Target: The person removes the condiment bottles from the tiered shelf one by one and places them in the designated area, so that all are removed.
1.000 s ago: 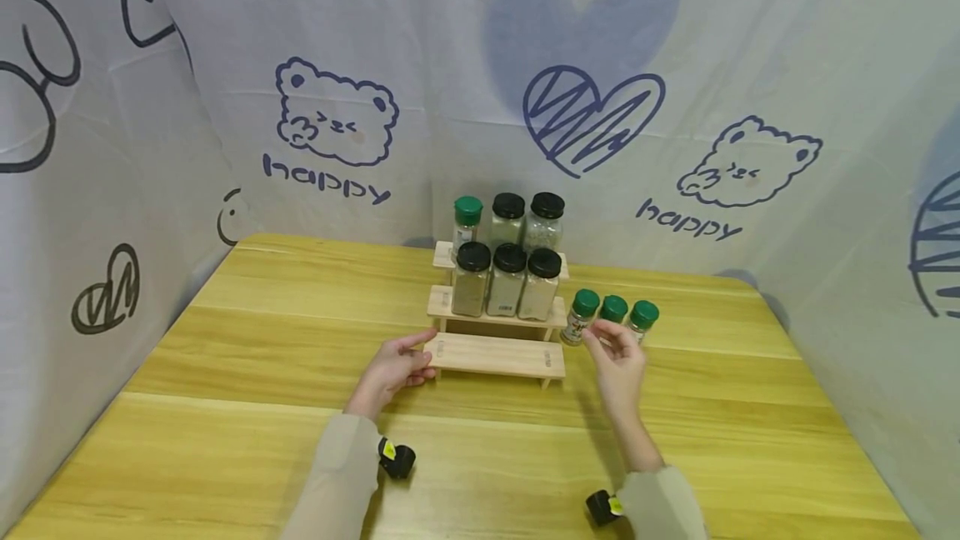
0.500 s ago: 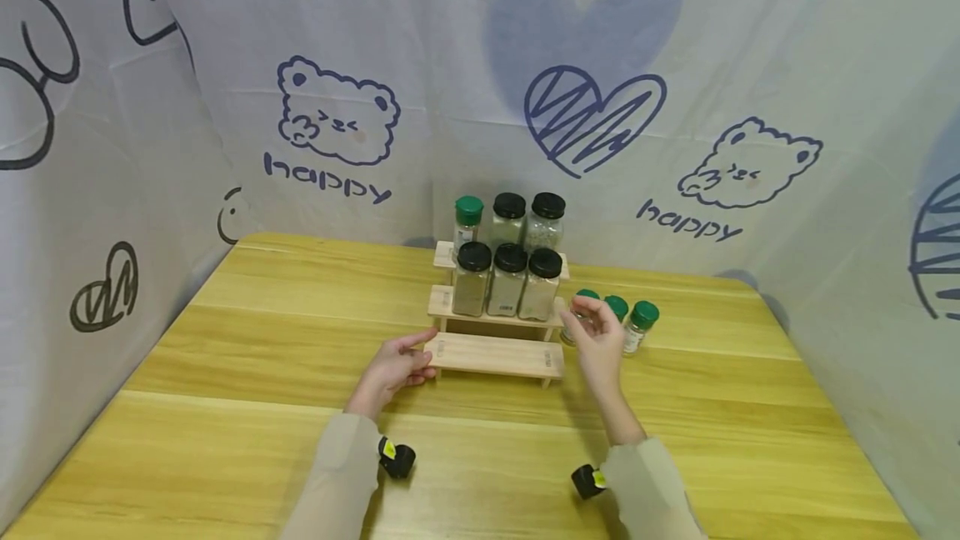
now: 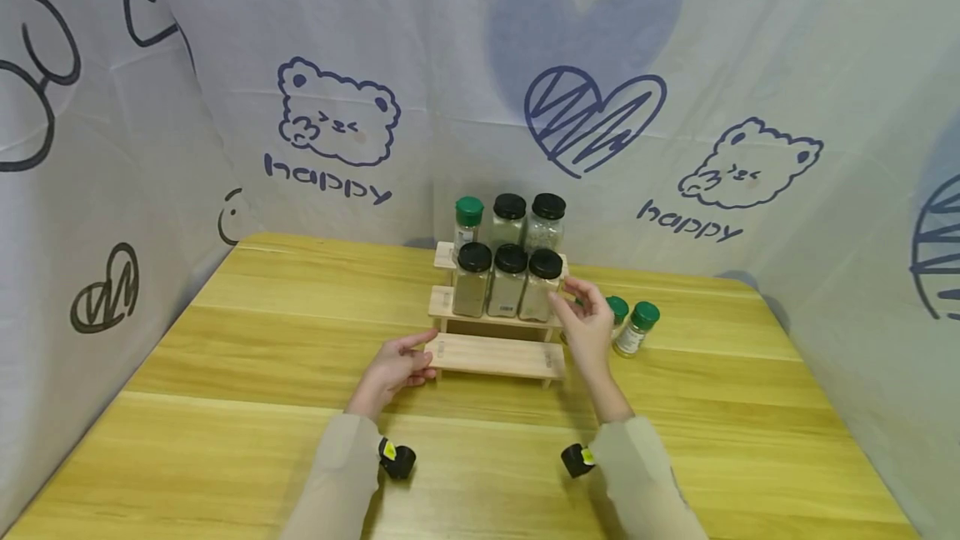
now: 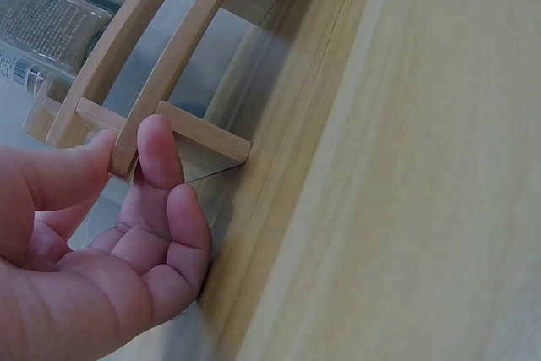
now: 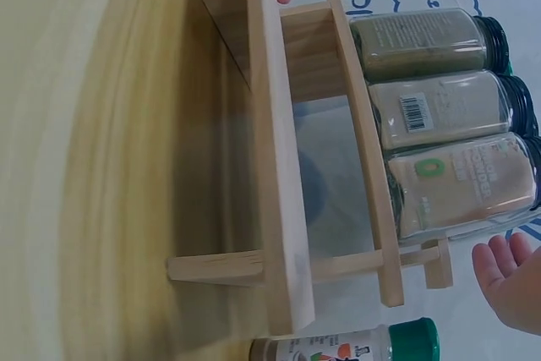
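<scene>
A three-step wooden spice rack (image 3: 495,355) stands on the table. My left hand (image 3: 393,367) pinches the left end of its lowest step between thumb and fingers, as the left wrist view also shows. The middle step bears three black-lidded glass jars; the rightmost jar (image 3: 538,294) holds pale powder. Beside that jar is my right hand (image 3: 588,327), its fingers loosely bent and holding nothing. In the right wrist view the fingertips (image 5: 499,255) lie close to the jar's side, seemingly apart from it. On the top step are a green-lidded shaker (image 3: 468,215) and two black-lidded jars.
Right of the rack stand three green-lidded shakers; the outermost shaker (image 3: 636,332) shows fully, while my right hand partly hides the others. A printed cloth (image 3: 480,148) hangs behind the wooden table (image 3: 247,340).
My right hand has moved left and away from the green-lidded shakers to the rightmost jar on the middle step. My left hand keeps its grip on the rack.
</scene>
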Demonstrator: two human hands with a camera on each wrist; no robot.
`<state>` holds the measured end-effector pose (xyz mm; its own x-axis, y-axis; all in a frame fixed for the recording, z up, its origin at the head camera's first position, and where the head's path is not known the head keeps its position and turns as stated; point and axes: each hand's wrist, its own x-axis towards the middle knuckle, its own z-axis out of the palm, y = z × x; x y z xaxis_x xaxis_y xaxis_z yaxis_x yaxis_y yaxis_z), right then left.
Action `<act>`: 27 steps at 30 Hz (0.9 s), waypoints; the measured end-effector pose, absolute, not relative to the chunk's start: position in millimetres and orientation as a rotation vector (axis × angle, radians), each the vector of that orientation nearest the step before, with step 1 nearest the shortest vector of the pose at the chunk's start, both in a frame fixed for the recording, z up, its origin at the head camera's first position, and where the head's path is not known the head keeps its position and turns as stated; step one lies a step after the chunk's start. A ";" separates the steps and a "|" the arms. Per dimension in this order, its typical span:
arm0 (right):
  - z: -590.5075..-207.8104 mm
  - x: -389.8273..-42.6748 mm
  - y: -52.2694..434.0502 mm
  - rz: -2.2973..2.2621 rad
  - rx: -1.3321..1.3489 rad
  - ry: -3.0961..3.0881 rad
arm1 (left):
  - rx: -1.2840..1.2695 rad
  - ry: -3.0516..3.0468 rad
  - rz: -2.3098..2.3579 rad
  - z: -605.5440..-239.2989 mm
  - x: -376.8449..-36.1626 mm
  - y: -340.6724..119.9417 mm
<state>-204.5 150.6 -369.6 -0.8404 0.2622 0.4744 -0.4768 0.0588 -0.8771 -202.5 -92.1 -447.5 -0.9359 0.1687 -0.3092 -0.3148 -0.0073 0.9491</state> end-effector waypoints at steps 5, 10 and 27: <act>-365.8 -210.7 149.5 1.809 0.254 -1.851 | -0.157 1.944 2.007 -448.4 -202.9 -92.1; -363.9 -215.1 149.0 1.810 0.255 -1.851 | -0.183 1.948 2.001 -449.4 -202.9 -91.2; -358.6 -226.3 144.6 1.762 0.301 -1.879 | -0.145 1.942 2.013 -448.0 -202.4 -92.1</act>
